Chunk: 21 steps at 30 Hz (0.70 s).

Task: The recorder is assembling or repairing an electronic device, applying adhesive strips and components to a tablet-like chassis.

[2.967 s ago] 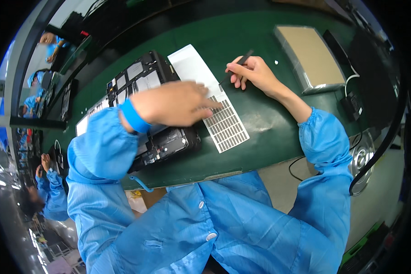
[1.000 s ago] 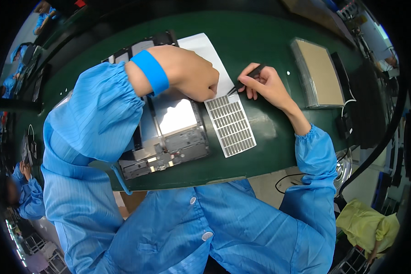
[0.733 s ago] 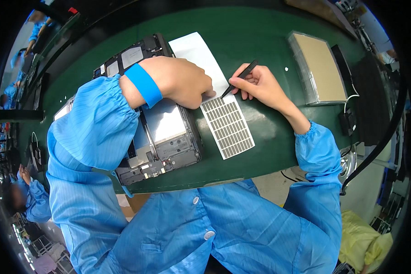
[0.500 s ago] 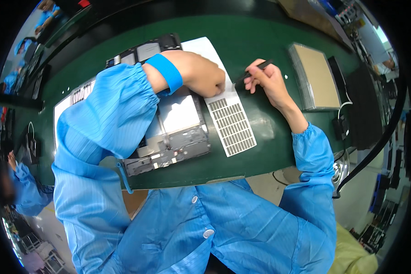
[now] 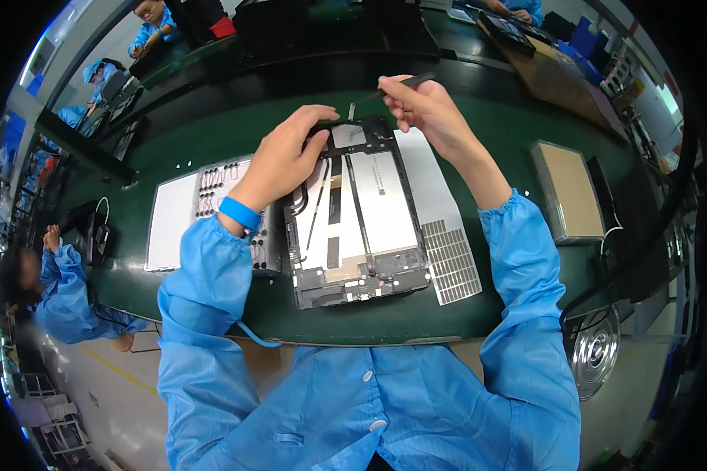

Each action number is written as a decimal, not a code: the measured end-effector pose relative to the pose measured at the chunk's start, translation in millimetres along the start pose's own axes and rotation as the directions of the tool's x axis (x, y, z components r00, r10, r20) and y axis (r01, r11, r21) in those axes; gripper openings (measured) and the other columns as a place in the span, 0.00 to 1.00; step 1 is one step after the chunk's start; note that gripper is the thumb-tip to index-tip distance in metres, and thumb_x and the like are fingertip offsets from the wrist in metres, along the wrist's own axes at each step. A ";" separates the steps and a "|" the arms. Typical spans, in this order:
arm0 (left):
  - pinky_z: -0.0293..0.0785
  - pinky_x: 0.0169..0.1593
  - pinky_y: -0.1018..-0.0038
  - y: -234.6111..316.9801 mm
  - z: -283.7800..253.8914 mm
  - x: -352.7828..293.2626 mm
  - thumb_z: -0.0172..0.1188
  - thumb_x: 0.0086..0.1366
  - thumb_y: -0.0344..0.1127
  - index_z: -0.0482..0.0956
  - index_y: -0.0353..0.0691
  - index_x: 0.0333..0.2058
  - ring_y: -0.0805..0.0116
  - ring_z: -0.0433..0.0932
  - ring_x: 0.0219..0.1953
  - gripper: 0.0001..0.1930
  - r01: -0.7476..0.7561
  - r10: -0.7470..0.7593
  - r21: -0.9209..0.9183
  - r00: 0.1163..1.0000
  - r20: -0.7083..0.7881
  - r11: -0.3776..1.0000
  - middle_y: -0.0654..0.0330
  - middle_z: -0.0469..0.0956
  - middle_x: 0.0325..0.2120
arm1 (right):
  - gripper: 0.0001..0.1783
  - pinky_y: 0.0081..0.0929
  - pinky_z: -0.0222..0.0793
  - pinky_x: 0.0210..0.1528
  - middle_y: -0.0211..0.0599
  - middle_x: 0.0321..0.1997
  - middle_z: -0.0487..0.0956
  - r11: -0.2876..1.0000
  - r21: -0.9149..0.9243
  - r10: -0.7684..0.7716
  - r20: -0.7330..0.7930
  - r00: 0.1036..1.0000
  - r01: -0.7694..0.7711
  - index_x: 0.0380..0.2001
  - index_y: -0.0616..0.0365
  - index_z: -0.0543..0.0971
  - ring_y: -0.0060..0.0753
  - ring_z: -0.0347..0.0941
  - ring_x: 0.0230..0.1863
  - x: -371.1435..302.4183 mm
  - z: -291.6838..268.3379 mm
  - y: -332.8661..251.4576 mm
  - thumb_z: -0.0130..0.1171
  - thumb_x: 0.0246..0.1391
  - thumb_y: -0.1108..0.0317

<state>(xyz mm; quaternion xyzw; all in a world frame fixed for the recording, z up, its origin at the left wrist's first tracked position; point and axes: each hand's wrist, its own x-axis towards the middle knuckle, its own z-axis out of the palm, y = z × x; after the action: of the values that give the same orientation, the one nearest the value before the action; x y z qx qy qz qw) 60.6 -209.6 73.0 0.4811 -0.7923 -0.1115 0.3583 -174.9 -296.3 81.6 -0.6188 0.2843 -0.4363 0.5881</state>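
An opened tablet [image 5: 385,200], its flat silver battery and dark boards exposed, lies in front of me. My left hand [image 5: 283,161] rests at its far left corner, thumb and fingers apart. Beyond the far edge, my right hand [image 5: 432,118] pinches black tweezers [image 5: 412,81]. Their thin tips point left, and a small pale strip [image 5: 352,111] appears at the end. Partly under the tablet's right side is a white sheet [image 5: 428,169], with rows of small grey stickers [image 5: 453,263] on its near part.
Left of the tablet stands a tray [image 5: 214,188] with rows of small black wired parts, beside a white panel [image 5: 173,228]. A stack of tan boards [image 5: 567,192] sits at the right. A blue cord [image 5: 255,337] hangs at the table's front edge. Co-workers sit farther off.
My left hand has left the sticker sheet and moved left onto the tablet's far corner. The right hand with the tweezers has shifted to the tablet's far edge. The head view has shifted.
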 end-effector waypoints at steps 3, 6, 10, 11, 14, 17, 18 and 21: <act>0.74 0.48 0.67 -1.3 7.5 -2.5 0.53 0.67 0.31 0.76 0.38 0.49 0.54 0.79 0.44 0.13 0.047 -0.052 -0.081 0.997 -0.060 0.996 0.54 0.78 0.46 | 0.22 0.13 0.65 0.21 0.26 0.24 0.77 0.986 -0.165 0.011 0.027 1.000 -0.006 0.28 0.57 0.81 0.14 0.70 0.22 12.6 -6.7 12.6 0.62 0.59 0.47; 0.74 0.45 0.69 -0.3 8.5 -2.3 0.54 0.67 0.31 0.76 0.38 0.49 0.57 0.79 0.40 0.13 0.058 -0.065 -0.093 0.995 -0.077 0.994 0.54 0.79 0.44 | 0.24 0.13 0.65 0.21 0.26 0.23 0.77 0.966 -0.255 -0.019 0.102 0.995 0.044 0.27 0.56 0.78 0.14 0.71 0.22 17.1 -9.7 20.9 0.56 0.62 0.45; 0.73 0.51 0.71 5.4 3.5 -1.2 0.53 0.67 0.27 0.77 0.36 0.49 0.61 0.78 0.46 0.13 0.072 -0.074 -0.091 0.997 -0.016 0.993 0.55 0.79 0.48 | 0.23 0.13 0.66 0.21 0.26 0.23 0.76 0.946 -0.315 -0.027 0.141 0.990 0.070 0.28 0.55 0.75 0.14 0.71 0.22 22.7 -8.3 27.9 0.55 0.64 0.46; 0.73 0.52 0.71 5.8 3.9 -1.4 0.53 0.67 0.27 0.77 0.36 0.49 0.62 0.78 0.46 0.12 0.053 -0.054 -0.093 0.998 -0.017 0.994 0.55 0.79 0.49 | 0.23 0.13 0.66 0.21 0.26 0.23 0.76 0.948 -0.312 -0.026 0.133 0.991 0.067 0.28 0.55 0.75 0.14 0.71 0.22 22.5 -8.4 28.8 0.55 0.64 0.46; 0.72 0.52 0.71 8.5 4.1 -0.6 0.52 0.67 0.27 0.78 0.37 0.46 0.62 0.78 0.47 0.11 0.053 -0.055 -0.123 0.998 -0.015 0.991 0.55 0.78 0.50 | 0.23 0.13 0.68 0.22 0.27 0.22 0.75 0.944 -0.327 -0.013 0.110 0.994 0.049 0.28 0.55 0.75 0.15 0.71 0.21 21.0 -7.0 27.9 0.55 0.64 0.46; 0.72 0.53 0.71 10.8 3.8 -0.8 0.52 0.68 0.28 0.80 0.38 0.45 0.63 0.78 0.48 0.11 0.052 -0.054 -0.115 0.998 -0.015 0.992 0.55 0.78 0.51 | 0.23 0.13 0.68 0.21 0.26 0.21 0.74 0.937 -0.341 -0.036 0.117 0.993 0.074 0.27 0.55 0.75 0.16 0.71 0.19 19.4 -5.7 27.6 0.55 0.64 0.46; 0.73 0.52 0.71 11.6 3.8 -0.7 0.52 0.68 0.30 0.80 0.39 0.46 0.63 0.78 0.48 0.11 0.060 -0.061 -0.119 0.998 -0.002 0.991 0.55 0.77 0.51 | 0.22 0.14 0.68 0.21 0.26 0.21 0.74 0.941 -0.329 -0.036 0.115 0.993 0.072 0.27 0.55 0.75 0.16 0.71 0.19 20.0 -6.7 29.0 0.56 0.63 0.46; 0.73 0.51 0.69 9.0 6.1 -1.2 0.53 0.69 0.33 0.82 0.43 0.46 0.60 0.78 0.48 0.12 0.036 -0.036 -0.098 0.999 0.001 0.995 0.56 0.77 0.51 | 0.21 0.13 0.67 0.20 0.26 0.20 0.74 0.943 -0.325 -0.034 0.117 0.992 0.071 0.28 0.55 0.75 0.16 0.71 0.19 22.3 -7.5 31.9 0.56 0.64 0.48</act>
<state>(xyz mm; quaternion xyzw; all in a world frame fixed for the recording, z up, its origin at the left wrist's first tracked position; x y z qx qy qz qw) 50.7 -205.0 72.7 0.4773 -0.7770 -0.1565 0.3794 -166.2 -323.8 54.5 -0.7385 0.3034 -0.3638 0.4798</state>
